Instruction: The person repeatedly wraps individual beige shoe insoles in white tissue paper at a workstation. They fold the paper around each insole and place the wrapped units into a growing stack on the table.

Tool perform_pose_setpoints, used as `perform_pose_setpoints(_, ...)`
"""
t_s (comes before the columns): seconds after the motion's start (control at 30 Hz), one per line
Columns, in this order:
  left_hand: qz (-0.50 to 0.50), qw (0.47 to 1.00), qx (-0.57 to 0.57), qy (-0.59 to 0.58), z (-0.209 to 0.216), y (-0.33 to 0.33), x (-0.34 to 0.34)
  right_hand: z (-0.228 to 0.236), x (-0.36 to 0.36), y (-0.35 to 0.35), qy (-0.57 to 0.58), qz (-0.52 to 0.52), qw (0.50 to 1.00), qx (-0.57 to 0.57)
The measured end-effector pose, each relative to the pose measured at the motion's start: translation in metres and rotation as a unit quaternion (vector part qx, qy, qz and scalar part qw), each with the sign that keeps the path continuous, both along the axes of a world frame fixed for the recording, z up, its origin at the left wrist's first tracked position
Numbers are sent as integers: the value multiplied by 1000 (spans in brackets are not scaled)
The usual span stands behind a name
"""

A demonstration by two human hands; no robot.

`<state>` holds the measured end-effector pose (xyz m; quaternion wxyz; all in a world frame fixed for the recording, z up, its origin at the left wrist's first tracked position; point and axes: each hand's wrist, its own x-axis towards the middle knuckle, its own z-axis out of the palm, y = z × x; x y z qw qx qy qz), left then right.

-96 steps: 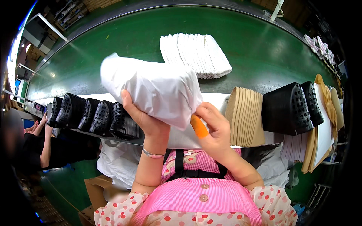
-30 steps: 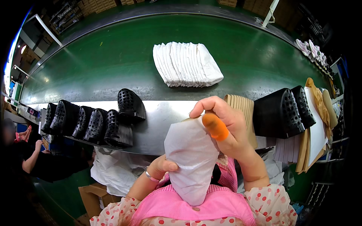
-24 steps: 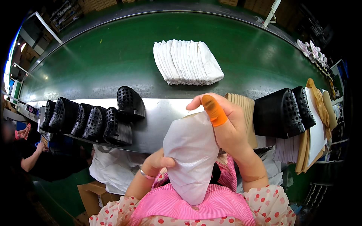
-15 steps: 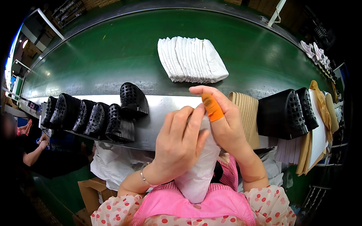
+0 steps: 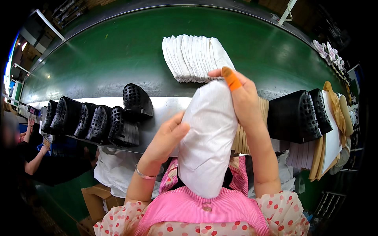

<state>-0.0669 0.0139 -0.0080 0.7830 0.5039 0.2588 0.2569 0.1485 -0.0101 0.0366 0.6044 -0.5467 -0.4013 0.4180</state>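
Observation:
A long, white paper-wrapped packet, rounded at its lower end, is held up in front of my chest. What is inside the paper is hidden. My left hand grips its left edge, with the thumb on the near face and the fingers behind. At the upper right corner, my right hand pinches the packet; its thumb wears an orange finger cot. Just beyond lies a row of similar white packets, leaning on one another on the green table. A stack of beige, insole-shaped pieces is partly covered by my right hand.
Stacks of black perforated shoe pieces line the table's near edge at left; another black stack stands at right beside brown and white sheets. Pale shoes sit far right. Another person's arm shows at far left.
The packet has risen and turned its broad face up into view. My left hand has moved from its top to its left edge; my right hand has shifted up and slightly right.

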Motion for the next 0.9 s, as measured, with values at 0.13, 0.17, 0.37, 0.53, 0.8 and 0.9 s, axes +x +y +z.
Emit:
perform_pose_setpoints(0.13,-48,975,-204,-74,1,-7,-25,-1,-4,27,76,61,995,-13)
perform_pose_setpoints(0.17,-31,975,-208,-76,4,-5,-28,-1,-4,31,32,63,997,-20)
perform_pose_setpoints(0.37,168,978,-103,-70,36,88,-47,-44,55,81,-249,-24,968,15)
perform_pose_setpoints(0.53,285,942,63,167,-30,227,-42,-101,141,120,-475,-109,863,-132)
perform_pose_setpoints(0.8,169,952,7,256,-121,293,58,-203,190,132,-362,-14,882,-301)
perform_pose_setpoints(0.9,146,964,-13,224,-134,302,72,-218,188,137,-325,-20,906,-268)
